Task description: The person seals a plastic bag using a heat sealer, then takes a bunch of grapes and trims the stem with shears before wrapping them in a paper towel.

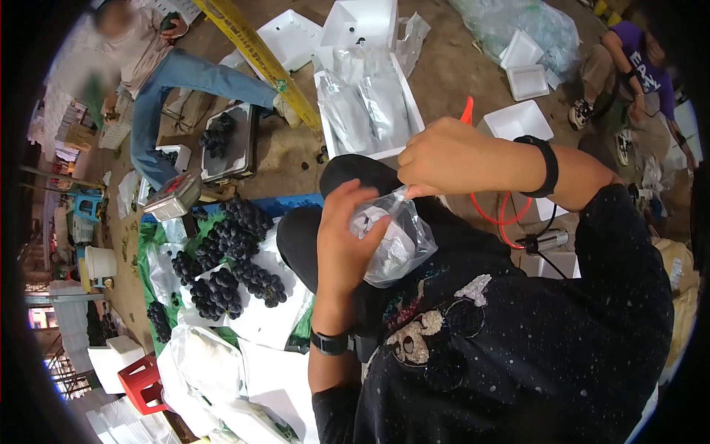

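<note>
A clear plastic bag (420, 240) with a white crumpled wrapping inside hangs over my lap. My right hand (442, 157) is closed in a pinch on the gathered top of this bag. Against the bag's left side, my left hand (346, 233) has its fingers apart and curved. The left thumb lies over the bag's front; the fingertips are slightly blurred near its neck. What the white wrapping contains is hidden. Just beyond my knees, a white foam box (412, 103) holds several filled, pale bags (344, 111).
Bunches of dark grapes (217, 292) lie on white sheets to my left, near a metal scale (174, 196). More grapes sit in a tray (240, 159). A yellow post (255, 55) slants ahead. A red cord (484, 214) runs at my right. Two people sit nearby.
</note>
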`<move>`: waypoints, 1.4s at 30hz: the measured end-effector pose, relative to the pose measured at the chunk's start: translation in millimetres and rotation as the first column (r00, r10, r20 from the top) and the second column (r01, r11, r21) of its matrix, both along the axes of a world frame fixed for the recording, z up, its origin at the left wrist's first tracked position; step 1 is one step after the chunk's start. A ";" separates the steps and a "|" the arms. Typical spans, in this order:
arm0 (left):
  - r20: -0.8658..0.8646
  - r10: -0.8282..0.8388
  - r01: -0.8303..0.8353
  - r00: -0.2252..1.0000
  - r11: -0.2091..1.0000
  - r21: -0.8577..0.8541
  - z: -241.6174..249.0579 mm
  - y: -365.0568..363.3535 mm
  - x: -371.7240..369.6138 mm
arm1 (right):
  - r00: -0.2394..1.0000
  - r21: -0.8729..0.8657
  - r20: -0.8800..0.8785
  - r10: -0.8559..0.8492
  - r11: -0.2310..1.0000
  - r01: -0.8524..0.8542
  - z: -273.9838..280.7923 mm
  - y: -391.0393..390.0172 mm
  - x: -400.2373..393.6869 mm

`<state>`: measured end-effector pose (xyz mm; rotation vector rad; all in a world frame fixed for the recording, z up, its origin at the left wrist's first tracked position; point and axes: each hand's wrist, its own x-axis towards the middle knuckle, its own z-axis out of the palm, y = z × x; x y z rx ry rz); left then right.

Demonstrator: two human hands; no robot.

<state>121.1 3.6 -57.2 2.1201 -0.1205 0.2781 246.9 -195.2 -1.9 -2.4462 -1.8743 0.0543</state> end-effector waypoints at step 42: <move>-0.218 -0.020 -0.005 0.976 0.994 -0.112 -31.6 -54.2 25.1 | 0.987 -0.060 0.149 0.057 0.997 -0.048 -14.6 -41.6 -9.9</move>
